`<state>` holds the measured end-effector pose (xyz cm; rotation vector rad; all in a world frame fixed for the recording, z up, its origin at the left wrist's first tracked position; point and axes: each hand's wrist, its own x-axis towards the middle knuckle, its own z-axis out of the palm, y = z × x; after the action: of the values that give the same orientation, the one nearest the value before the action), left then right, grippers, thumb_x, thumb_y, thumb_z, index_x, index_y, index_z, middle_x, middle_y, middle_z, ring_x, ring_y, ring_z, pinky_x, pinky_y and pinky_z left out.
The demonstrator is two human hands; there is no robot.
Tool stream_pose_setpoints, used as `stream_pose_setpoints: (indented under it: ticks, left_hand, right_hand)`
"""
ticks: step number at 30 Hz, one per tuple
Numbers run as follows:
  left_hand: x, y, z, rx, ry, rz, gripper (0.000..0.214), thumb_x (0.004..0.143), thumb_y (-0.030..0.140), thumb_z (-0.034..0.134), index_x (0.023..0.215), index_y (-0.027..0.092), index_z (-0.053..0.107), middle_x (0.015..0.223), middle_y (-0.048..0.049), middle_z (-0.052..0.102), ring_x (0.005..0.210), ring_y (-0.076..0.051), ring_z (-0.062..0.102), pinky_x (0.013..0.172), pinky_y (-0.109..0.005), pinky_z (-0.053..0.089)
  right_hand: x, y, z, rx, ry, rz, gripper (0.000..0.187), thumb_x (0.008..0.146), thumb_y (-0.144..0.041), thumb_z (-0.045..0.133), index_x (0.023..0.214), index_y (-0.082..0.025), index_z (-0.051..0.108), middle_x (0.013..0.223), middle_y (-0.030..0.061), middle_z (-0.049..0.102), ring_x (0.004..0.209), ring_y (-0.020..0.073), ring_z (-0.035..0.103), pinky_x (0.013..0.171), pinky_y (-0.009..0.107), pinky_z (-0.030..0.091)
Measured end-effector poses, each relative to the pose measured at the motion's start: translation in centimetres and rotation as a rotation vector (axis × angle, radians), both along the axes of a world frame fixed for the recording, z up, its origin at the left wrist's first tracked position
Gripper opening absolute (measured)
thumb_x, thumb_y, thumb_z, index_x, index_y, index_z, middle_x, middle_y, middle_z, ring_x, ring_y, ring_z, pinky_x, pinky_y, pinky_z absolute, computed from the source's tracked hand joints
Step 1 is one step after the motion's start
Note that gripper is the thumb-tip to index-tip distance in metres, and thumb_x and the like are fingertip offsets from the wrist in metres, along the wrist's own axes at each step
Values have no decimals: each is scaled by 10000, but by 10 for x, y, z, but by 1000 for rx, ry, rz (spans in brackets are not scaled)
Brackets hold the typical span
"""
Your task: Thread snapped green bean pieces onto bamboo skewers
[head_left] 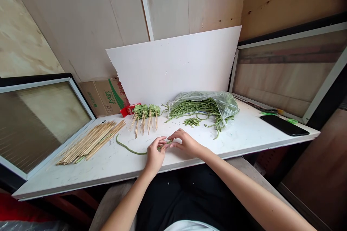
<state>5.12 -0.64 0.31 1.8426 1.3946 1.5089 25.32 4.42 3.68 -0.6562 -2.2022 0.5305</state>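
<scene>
One long green bean (132,150) curves over the white tabletop, its near end gripped by both hands close to the table's front edge. My left hand (156,152) pinches it between thumb and fingers. Just to the right, my right hand (184,141) is closed on the bean's end, fingertips almost meeting those of the left. Behind the hands lies a small pile of short cut bean pieces (191,122). Several bamboo skewers threaded with bean pieces (146,109) rest in a row further back, bare ends toward me.
A clear plastic bag (227,104) of long beans lies at the back right. Loose bamboo skewers (90,140) are heaped at the left. A black phone (284,125) lies at the right. Behind stand a white board (173,68) and a cardboard box (101,95).
</scene>
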Motion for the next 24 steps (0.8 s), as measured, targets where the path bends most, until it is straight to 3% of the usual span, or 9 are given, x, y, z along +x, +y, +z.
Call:
stream_pose_setpoints:
  ticks: [2, 5, 11, 24]
  left_hand:
    - [1, -1, 2, 1, 17, -26, 266, 906, 257, 714, 1162, 187, 704, 946, -74, 757, 905, -208, 715, 856, -335, 561]
    - [0, -1, 3, -26, 82, -80, 198, 907, 268, 713, 1088, 191, 734, 955, -77, 765, 889, -212, 719, 820, -323, 570]
    - [-3, -2, 4, 19, 188, -60, 151, 960, 265, 651, 1019, 203, 775, 992, -80, 766, 919, -219, 705, 813, -313, 541]
    - [-3, -4, 5, 60, 198, -98, 187, 977, 316, 646, 1011, 196, 785, 931, -76, 761, 824, -201, 682, 745, -291, 505]
  right_hand:
    - [-4, -3, -2, 43, -8, -2, 129, 952, -293, 696, 1047, -237, 763, 938, 79, 742, 961, 258, 588, 857, 376, 479]
    - [-3, -2, -6, 66, 22, -49, 118, 970, -215, 651, 968, -232, 768, 866, 74, 721, 923, 252, 569, 815, 364, 472]
    - [3, -1, -2, 74, 74, -50, 107, 920, -284, 744, 1015, -236, 756, 893, 62, 721, 930, 247, 580, 847, 375, 463]
    - [-6, -10, -9, 129, 84, -53, 76, 943, -169, 651, 940, -218, 709, 870, 70, 685, 925, 248, 549, 810, 373, 468]
